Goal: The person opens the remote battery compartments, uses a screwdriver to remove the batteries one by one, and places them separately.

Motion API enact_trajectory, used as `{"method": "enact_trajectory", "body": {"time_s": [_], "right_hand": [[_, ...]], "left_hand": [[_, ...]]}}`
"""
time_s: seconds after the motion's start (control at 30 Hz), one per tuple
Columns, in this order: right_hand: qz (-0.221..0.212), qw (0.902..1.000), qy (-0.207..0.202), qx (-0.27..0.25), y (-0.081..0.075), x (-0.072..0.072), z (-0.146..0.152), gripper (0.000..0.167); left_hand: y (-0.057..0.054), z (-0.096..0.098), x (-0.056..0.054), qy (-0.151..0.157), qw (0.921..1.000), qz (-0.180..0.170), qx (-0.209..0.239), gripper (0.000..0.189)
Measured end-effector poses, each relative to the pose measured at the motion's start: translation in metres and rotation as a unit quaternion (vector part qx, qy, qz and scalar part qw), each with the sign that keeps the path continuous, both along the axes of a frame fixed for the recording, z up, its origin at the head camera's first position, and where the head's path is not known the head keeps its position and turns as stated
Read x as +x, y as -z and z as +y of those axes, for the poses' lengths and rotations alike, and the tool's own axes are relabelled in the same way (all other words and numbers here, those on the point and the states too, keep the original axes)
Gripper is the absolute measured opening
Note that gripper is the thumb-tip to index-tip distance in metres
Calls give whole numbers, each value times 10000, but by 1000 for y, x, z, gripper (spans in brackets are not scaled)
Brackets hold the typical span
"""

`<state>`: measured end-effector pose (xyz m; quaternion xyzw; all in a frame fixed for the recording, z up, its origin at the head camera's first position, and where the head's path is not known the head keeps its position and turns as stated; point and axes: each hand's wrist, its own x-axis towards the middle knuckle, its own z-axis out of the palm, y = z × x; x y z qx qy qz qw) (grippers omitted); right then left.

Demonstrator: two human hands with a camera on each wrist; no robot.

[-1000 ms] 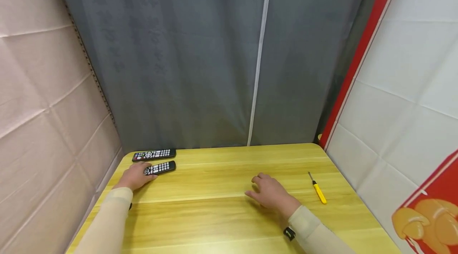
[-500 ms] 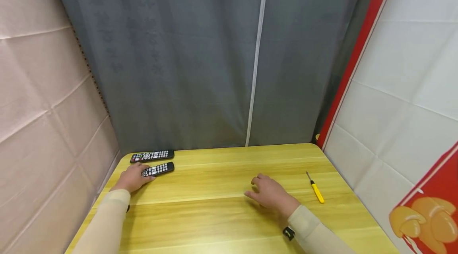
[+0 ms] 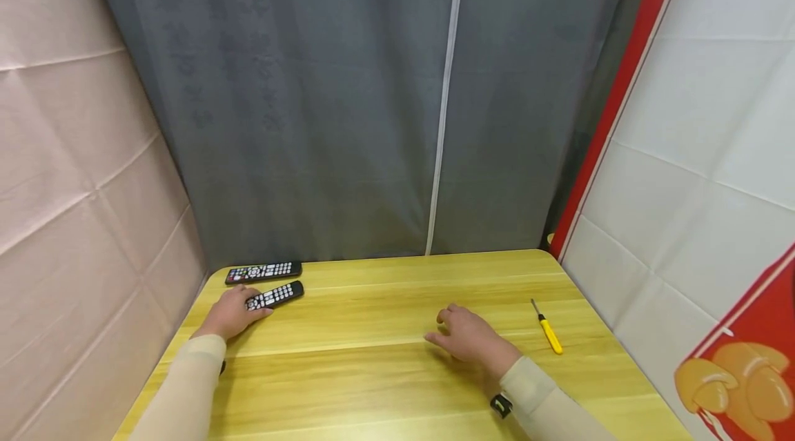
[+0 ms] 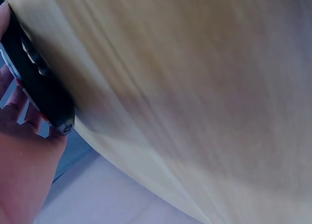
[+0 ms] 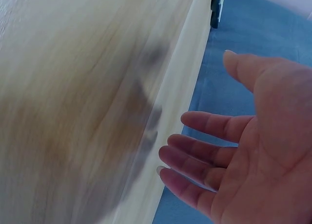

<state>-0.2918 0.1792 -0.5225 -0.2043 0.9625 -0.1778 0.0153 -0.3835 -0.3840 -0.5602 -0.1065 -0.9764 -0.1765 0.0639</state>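
Note:
On the left of the table, my left hand grips a black remote control with pale buttons, thumb along its near edge and fingers at its far side. In the left wrist view the dark body of this remote control lies between the thumb and the fingers, close over the wood. A second, longer black remote control lies just behind it, near the table's back edge. My right hand hovers right of the middle, holding nothing; the right wrist view shows its fingers loosely bent and spread apart.
A screwdriver with a yellow handle lies on the wooden table, to the right of my right hand. A grey curtain hangs behind the table. Pale cloth walls flank both sides, the right one with a red border.
The held remote control has turned slightly, its right end tilting a little toward the back. My left hand stays around it; the right hand is still. The head view has shifted slightly.

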Motion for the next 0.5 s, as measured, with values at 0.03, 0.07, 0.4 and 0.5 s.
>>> {"method": "enact_trajectory", "body": {"time_s": [0.03,0.07,0.4,0.5], "right_hand": [[1,10000,1,1,0,0,0,55],[5,10000,-1,9,0,0,0,54],[-29,10000,3,61,0,-3,0,55],[-34,10000,1,92,0,-3,0,55]], "left_hand": [[1,-1,0,-5,10000,23,37,69],[2,-2,0,-12,10000,37,65,69],[6,-5,4,-25,9997,72,234,68],[5,-3,7,-40,9997,42,238,70]]}}
